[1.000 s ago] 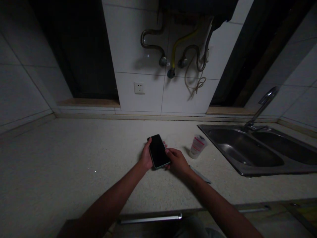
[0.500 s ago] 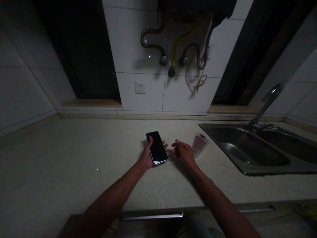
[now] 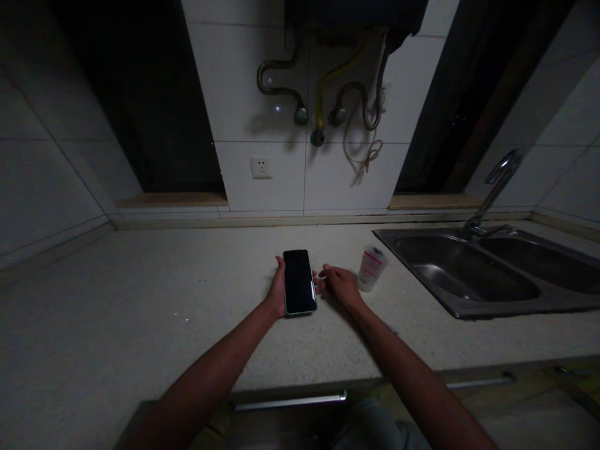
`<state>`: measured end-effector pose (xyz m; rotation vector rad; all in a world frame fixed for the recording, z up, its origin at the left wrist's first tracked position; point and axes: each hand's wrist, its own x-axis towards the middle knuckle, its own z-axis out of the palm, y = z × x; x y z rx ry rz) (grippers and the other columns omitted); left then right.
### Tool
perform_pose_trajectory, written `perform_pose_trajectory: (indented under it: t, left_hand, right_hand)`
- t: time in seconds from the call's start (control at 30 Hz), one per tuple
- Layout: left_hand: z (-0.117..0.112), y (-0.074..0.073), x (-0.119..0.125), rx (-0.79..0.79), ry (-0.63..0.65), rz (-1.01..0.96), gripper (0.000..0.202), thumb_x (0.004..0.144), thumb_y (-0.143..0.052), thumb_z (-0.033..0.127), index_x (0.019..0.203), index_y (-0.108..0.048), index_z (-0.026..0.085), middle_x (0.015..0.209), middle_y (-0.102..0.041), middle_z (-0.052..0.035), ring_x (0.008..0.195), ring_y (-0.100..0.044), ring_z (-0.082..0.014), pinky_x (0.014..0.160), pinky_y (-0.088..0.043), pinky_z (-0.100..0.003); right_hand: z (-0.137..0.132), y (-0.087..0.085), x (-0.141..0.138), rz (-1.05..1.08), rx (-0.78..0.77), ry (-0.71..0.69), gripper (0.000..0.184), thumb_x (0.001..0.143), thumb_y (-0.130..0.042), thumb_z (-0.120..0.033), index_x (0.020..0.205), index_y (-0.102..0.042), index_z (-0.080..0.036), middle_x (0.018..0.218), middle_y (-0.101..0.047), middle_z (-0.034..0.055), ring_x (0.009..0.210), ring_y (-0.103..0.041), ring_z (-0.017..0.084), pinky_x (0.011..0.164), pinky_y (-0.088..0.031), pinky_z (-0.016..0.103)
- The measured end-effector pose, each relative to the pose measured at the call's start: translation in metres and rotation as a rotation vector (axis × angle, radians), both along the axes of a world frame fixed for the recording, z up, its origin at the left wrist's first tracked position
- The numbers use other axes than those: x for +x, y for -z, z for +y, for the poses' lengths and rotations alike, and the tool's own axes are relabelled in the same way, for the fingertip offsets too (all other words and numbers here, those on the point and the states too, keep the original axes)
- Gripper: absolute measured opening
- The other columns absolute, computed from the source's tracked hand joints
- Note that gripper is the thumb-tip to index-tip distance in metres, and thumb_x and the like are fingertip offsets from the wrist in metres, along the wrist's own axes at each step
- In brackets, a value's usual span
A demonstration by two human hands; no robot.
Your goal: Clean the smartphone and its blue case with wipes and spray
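Note:
My left hand (image 3: 277,292) holds a smartphone (image 3: 300,282) with a dark screen and pale green edge. The thumb lies along its left side, and fingertips show past the right side. Just right of the phone, my right hand (image 3: 341,285) has its fingers loosely bent and partly apart, with nothing seen in them. Its fingertips are close to those of my left hand; whether they touch I cannot tell. Behind the right hand's knuckles, a clear plastic cup (image 3: 372,269) with red print stands on the pale countertop (image 3: 225,275).
A steel double sink (image 3: 452,307) with a chrome faucet (image 3: 497,181) is set into the counter at right. A wall socket (image 3: 261,167) and pipes (image 3: 319,94) under a dark appliance are on the tiled wall. Drawer handles (image 3: 290,401) run below the counter's front edge.
The phone has turned more upright in my left hand, whose thumb has moved from over the screen to its left edge. My right hand is slightly nearer the phone. The whole view has shifted a little.

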<state>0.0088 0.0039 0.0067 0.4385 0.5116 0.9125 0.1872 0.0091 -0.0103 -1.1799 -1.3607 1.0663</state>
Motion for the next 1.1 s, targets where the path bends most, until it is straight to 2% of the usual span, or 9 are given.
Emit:
perform_pose_trajectory:
  t: [0.13,0.3,0.47,0.63,0.77,0.93,1.1]
  left_hand:
    - [0.0001,0.0006,0.0048,-0.027,0.012,-0.033,0.094,0.083,-0.026,0.084,0.113,-0.067,0.005,0.091,-0.073,-0.0216,0.085,-0.072,-0.0321,0.081,-0.055,-0.046]
    - [-0.0007,0.0015,0.0089,0.000,0.032,-0.041,0.089,0.085,-0.027,0.081,0.119,-0.064,0.008,0.095,-0.073,-0.0217,0.087,-0.072,-0.0328,0.080,-0.054,-0.047]
    - [-0.0030,0.0005,0.0092,-0.005,0.035,-0.014,0.087,0.084,-0.029,0.082,0.113,-0.066,0.009,0.086,-0.073,-0.0192,0.075,-0.071,-0.0303,0.072,-0.055,-0.044]
    - [-0.0030,-0.0017,0.0087,-0.007,-0.020,0.025,0.086,0.082,-0.030,0.084,0.103,-0.068,0.010,0.075,-0.071,-0.0148,0.064,-0.069,-0.0272,0.069,-0.055,-0.042]
    - [0.0004,0.0016,0.0077,-0.020,-0.044,0.040,0.089,0.081,-0.028,0.085,0.101,-0.068,0.009,0.078,-0.072,-0.0162,0.071,-0.071,-0.0290,0.075,-0.055,-0.045]
    - [0.0033,0.0061,0.0075,0.035,-0.030,0.012,0.090,0.083,-0.027,0.083,0.110,-0.068,0.007,0.089,-0.074,-0.0208,0.083,-0.072,-0.0328,0.079,-0.055,-0.047]
    - [-0.0005,0.0029,0.0075,0.056,0.030,-0.028,0.091,0.081,-0.031,0.085,0.113,-0.067,0.008,0.093,-0.073,-0.0204,0.082,-0.071,-0.0341,0.079,-0.054,-0.050]
  right_hand:
    - [0.0014,0.0058,0.0005,0.057,-0.016,-0.070,0.056,0.080,-0.055,-0.069,0.080,-0.066,-0.014,0.059,-0.064,0.0030,0.046,-0.059,0.014,0.045,-0.047,0.025]
    - [0.0026,0.0106,-0.0002,0.113,-0.017,-0.090,0.055,0.079,-0.058,-0.069,0.077,-0.064,-0.014,0.059,-0.063,0.0023,0.045,-0.059,0.014,0.044,-0.048,0.026]
    - [0.0016,0.0088,-0.0003,0.102,-0.024,-0.100,0.054,0.080,-0.059,-0.069,0.078,-0.064,-0.015,0.060,-0.065,0.0038,0.047,-0.060,0.015,0.044,-0.049,0.027]
    - [0.0001,0.0063,0.0003,0.030,0.019,-0.097,0.055,0.083,-0.055,-0.068,0.079,-0.065,-0.014,0.062,-0.068,0.0059,0.046,-0.060,0.015,0.045,-0.047,0.026]
    - [-0.0021,0.0037,-0.0013,0.085,0.025,-0.126,0.057,0.081,-0.057,-0.069,0.078,-0.065,-0.013,0.064,-0.066,0.0055,0.046,-0.058,0.013,0.044,-0.047,0.026]
    - [-0.0045,0.0008,-0.0024,0.144,-0.019,-0.199,0.056,0.077,-0.062,-0.069,0.080,-0.064,-0.014,0.063,-0.063,0.0022,0.048,-0.056,0.012,0.044,-0.047,0.024]
    - [-0.0049,0.0014,-0.0015,0.085,-0.018,-0.259,0.055,0.082,-0.056,-0.071,0.087,-0.061,-0.016,0.058,-0.060,-0.0018,0.041,-0.054,0.011,0.039,-0.043,0.022]
